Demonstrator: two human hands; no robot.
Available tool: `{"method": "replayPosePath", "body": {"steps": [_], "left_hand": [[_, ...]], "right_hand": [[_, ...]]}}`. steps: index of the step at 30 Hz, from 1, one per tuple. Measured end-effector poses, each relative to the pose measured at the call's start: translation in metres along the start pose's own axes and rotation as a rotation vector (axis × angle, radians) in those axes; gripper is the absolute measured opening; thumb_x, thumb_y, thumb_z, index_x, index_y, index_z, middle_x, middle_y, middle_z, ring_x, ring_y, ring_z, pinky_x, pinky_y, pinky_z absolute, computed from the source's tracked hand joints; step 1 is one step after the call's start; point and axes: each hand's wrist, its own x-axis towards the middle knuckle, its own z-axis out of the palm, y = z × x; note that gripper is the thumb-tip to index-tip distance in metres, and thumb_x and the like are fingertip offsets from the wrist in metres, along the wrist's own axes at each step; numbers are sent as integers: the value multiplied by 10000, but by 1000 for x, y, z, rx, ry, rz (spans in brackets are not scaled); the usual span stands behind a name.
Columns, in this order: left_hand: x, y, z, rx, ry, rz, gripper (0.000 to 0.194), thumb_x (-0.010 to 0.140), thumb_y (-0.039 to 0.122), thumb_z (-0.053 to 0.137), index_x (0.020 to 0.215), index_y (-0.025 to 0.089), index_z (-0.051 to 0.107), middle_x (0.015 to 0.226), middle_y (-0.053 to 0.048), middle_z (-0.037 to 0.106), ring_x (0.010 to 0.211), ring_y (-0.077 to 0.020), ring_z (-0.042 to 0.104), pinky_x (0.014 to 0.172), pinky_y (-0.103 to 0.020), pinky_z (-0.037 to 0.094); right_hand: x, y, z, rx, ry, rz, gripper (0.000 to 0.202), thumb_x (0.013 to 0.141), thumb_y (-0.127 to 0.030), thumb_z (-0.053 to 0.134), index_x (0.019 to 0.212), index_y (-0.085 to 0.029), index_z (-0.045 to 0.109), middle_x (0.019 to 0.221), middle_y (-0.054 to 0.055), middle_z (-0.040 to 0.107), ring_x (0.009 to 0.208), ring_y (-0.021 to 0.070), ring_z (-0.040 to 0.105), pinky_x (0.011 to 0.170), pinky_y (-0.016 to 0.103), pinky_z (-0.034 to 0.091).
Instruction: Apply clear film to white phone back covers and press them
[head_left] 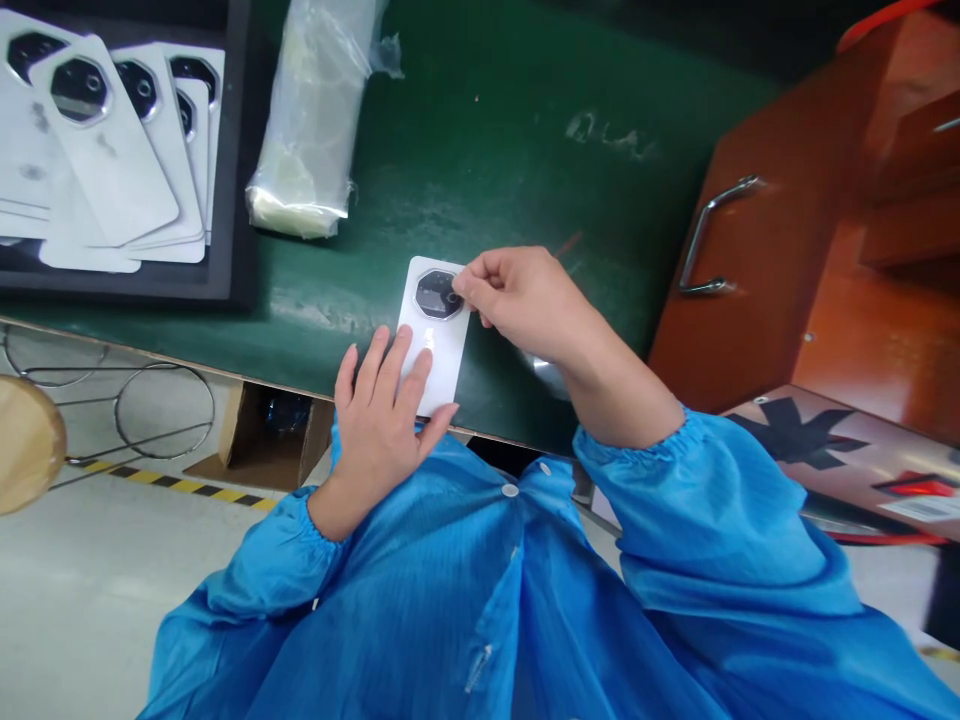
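A white phone back cover with a dark octagonal camera window lies on the green work surface near its front edge. My left hand rests on the lower left of the cover with its fingers spread, pressing it flat. At the window's right edge, my right hand is closed in a pinch of thumb and forefinger. What sits between those fingertips, if anything, is too small to make out. Both hands come out of blue elastic-cuffed sleeves.
A black tray on the left holds several similar white covers. Beside it lies a bundle of clear plastic film. A brown cabinet with a metal handle borders the right. A round wooden stool stands below left.
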Motion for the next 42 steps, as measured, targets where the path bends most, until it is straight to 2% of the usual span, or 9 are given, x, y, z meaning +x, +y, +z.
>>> {"method": "replayPosePath", "body": {"steps": [6,15,21,27,34,36,39,42], "left_hand": [[2,0,-2,36,1,20,537,1010,503,680,1419,159,635,1565,-212,635,1524,-382,542,1296,-544,297],[-1,-2,-2,-25,-54,-34,585,1002,510,691,1508,233,596,1640,-157,576,1582,-364,473,1325,-560,246],[1,-1,-3,-34,-47,-28,565,1004,494,692,1488,213,610,1626,-172,588,1575,-369,481,1324,-553,245],[1,-1,-3,-5,-33,-13,560,1003,489,698,1474,198,613,1612,-187,598,1564,-369,497,1312,-552,270],[2,-1,-3,8,-19,1,558,1003,492,693,1470,198,610,1603,-187,607,1550,-370,513,1305,-549,279],[1,-1,-1,4,-19,-4,556,1000,485,701,1465,194,616,1603,-190,606,1555,-373,506,1306,-553,277],[0,-5,-4,-30,-49,-21,528,1027,475,658,1474,196,618,1626,-198,579,1577,-383,469,1315,-594,260],[2,-13,-24,-185,-28,-64,483,1106,434,479,1515,204,592,1682,-204,496,1574,-358,469,1282,-595,359]], "right_hand": [[-2,-2,-1,-8,3,15,239,986,-268,681,760,-204,635,675,11,605,692,168,550,681,324,398],[0,3,5,43,67,-33,264,940,-238,750,716,-209,613,671,10,574,674,162,521,687,331,401],[1,1,7,-45,103,-54,224,918,-239,718,712,-212,637,674,18,611,676,170,539,680,330,409],[2,-7,11,-134,129,11,216,867,-168,721,681,-219,624,693,38,609,701,212,577,761,385,459],[9,2,20,-218,214,-46,334,899,-326,770,643,-237,575,655,52,577,786,276,636,833,438,522],[9,1,18,-271,253,-19,300,897,-374,801,719,-222,614,686,63,596,845,306,661,870,460,525],[-5,-6,15,-361,321,-40,189,936,-309,761,1033,-164,688,874,119,704,954,330,686,890,450,533],[-47,-13,26,-494,257,-243,281,1003,-222,643,1257,-105,672,1184,218,742,1074,344,697,925,458,554]]}}
